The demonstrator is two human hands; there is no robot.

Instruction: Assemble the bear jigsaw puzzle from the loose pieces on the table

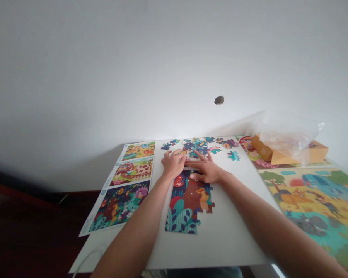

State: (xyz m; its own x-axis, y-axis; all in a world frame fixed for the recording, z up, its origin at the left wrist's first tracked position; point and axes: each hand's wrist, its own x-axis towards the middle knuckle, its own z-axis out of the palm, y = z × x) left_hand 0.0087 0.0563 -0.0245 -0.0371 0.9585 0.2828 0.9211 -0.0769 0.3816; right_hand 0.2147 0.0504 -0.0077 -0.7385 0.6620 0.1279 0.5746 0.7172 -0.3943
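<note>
A partly joined jigsaw puzzle with a brown bear and teal leaves lies on the white table. My left hand rests at its upper left edge, fingers bent and somewhat apart, close to the loose pieces. Across the puzzle's top edge lies my right hand, its fingers spread and the thumb over the joined part. No piece shows in either hand; what is under the fingers is hidden. Beyond both hands is a heap of loose puzzle pieces, and one teal piece lies apart to the right.
At left, a reference sheet with three pictures overhangs the table edge. On the right lie a finished animal puzzle and a farm picture, with a yellow box and clear plastic bag above. A white wall stands behind.
</note>
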